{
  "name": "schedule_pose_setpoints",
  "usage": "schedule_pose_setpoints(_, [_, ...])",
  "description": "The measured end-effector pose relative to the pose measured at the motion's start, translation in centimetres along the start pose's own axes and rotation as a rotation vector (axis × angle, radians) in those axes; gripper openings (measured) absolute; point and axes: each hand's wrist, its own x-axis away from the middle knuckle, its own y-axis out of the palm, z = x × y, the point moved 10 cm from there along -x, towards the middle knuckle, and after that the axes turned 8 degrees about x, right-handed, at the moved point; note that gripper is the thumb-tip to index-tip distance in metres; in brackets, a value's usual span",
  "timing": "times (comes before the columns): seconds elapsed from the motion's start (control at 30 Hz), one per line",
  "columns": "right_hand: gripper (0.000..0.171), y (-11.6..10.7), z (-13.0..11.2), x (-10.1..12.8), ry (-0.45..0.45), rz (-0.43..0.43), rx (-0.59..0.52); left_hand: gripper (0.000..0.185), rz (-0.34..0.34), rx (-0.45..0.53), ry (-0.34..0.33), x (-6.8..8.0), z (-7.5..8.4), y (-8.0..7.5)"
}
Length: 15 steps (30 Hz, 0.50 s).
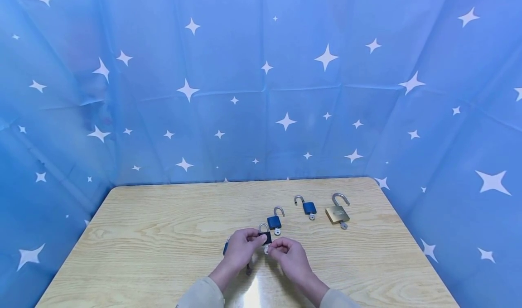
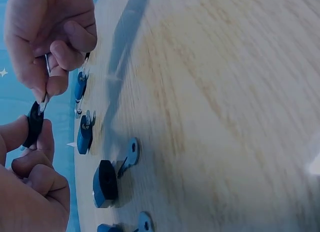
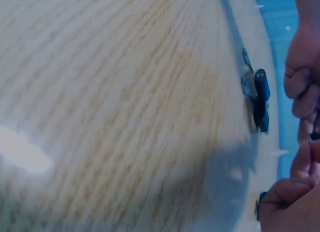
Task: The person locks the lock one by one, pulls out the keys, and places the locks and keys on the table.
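Observation:
My left hand [image 1: 256, 240] grips a small dark padlock [image 1: 265, 236] just above the table, its shackle pointing up. My right hand [image 1: 272, 250] pinches a silver key [image 1: 267, 250] at the padlock's underside. In the left wrist view the left hand [image 2: 30, 162] holds the black padlock body [image 2: 35, 123], and the right hand's fingers [image 2: 55, 52] pinch the key [image 2: 44, 102] sticking out of it. The right wrist view catches only edges of the right hand [image 3: 295, 197] and the left hand [image 3: 302, 82]; the held padlock is hidden there.
On the wooden table [image 1: 163, 235] lie two blue padlocks [image 1: 275, 221] [image 1: 309, 207] and a brass padlock [image 1: 337, 214], shackles open, keys in. Another blue padlock [image 1: 225, 247] sits behind my left hand, a key [image 1: 248, 269] below it. A blue starred curtain [image 1: 261, 81] surrounds the table.

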Motion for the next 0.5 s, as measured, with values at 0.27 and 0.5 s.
schedule_pose_setpoints(0.27, [0.013, 0.2, -0.3, 0.5, -0.009, -0.044, 0.019, 0.028, 0.040, 0.007, -0.032, -0.1, -0.2, -0.5])
schedule_pose_setpoints(0.5, [0.010, 0.9, -1.0, 1.1, -0.064, -0.112, 0.073, 0.029, 0.052, 0.037, -0.032, -0.4, 0.0, -1.0])
